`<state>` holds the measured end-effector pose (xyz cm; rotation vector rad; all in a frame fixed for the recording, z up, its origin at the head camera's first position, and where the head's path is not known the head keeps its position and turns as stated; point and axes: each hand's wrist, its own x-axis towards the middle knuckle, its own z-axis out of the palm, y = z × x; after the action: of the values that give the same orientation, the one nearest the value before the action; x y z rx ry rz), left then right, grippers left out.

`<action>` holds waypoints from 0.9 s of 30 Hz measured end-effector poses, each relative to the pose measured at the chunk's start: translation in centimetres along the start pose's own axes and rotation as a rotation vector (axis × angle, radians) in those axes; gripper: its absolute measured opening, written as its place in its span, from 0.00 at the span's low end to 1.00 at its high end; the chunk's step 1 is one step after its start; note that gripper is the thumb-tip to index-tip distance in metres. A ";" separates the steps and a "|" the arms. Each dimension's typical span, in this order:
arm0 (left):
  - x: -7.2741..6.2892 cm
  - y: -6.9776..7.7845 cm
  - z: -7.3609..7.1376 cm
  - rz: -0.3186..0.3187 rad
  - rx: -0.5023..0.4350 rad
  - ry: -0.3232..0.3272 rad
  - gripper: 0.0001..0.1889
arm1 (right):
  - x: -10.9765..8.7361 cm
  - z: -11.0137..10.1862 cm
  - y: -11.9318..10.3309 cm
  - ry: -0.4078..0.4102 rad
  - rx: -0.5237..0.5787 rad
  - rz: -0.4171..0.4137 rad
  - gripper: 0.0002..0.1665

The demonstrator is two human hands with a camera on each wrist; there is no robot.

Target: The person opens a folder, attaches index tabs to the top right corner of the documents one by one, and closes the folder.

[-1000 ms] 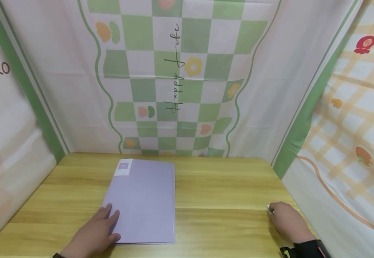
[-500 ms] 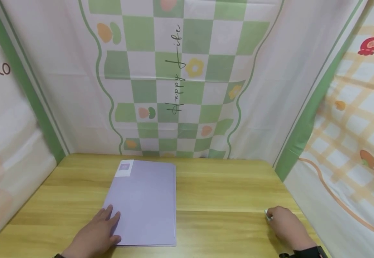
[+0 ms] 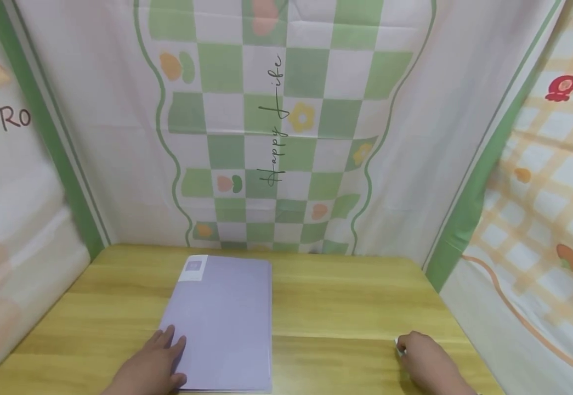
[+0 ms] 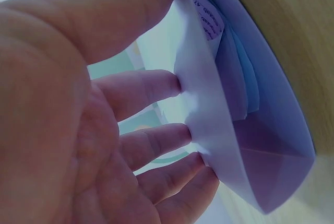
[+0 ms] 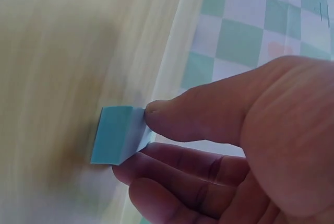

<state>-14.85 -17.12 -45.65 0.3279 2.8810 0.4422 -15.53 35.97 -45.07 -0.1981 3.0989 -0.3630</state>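
Note:
A lilac document folder [image 3: 222, 323] lies on the wooden table, left of the middle, with a white label at its upper left corner. My left hand [image 3: 150, 362] rests on its lower left edge with fingers spread. In the left wrist view, the fingertips touch the cover of the folder [image 4: 201, 98]; its edges gape and papers [image 4: 242, 72] show inside. At the right of the table, my right hand [image 3: 429, 359] pinches a small light-blue block [image 5: 114, 134] with a paler side between thumb and fingers. Its exact kind cannot be told.
The wooden table [image 3: 335, 307] extends between the folder and my right hand. A green-and-white checked cloth [image 3: 296, 148] hangs behind it. More printed cloth [image 3: 552, 181] closes off the right side, and a pale cloth [image 3: 15, 230] the left.
My right hand has shifted left across the table, still pinching the small block. My left hand stays on the folder. The head view has tilted up slightly.

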 end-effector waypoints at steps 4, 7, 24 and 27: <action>-0.1 0.1 0.3 -0.006 -0.006 0.009 0.35 | 0.0 0.3 -0.9 -0.012 -0.005 -0.006 0.14; -0.1 0.2 0.3 0.004 0.002 0.019 0.35 | 0.1 0.4 -1.8 0.005 -0.014 -0.016 0.15; 0.1 0.2 -0.1 0.006 0.011 -0.023 0.35 | 0.6 1.3 -5.3 0.018 -0.013 -0.077 0.19; 0.2 0.1 -0.2 0.006 0.016 -0.029 0.35 | 0.6 1.3 -5.8 0.032 -0.018 -0.093 0.19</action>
<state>-15.07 -16.99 -45.48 0.3426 2.8576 0.4121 -15.42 30.03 -45.00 -0.3404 3.1329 -0.3445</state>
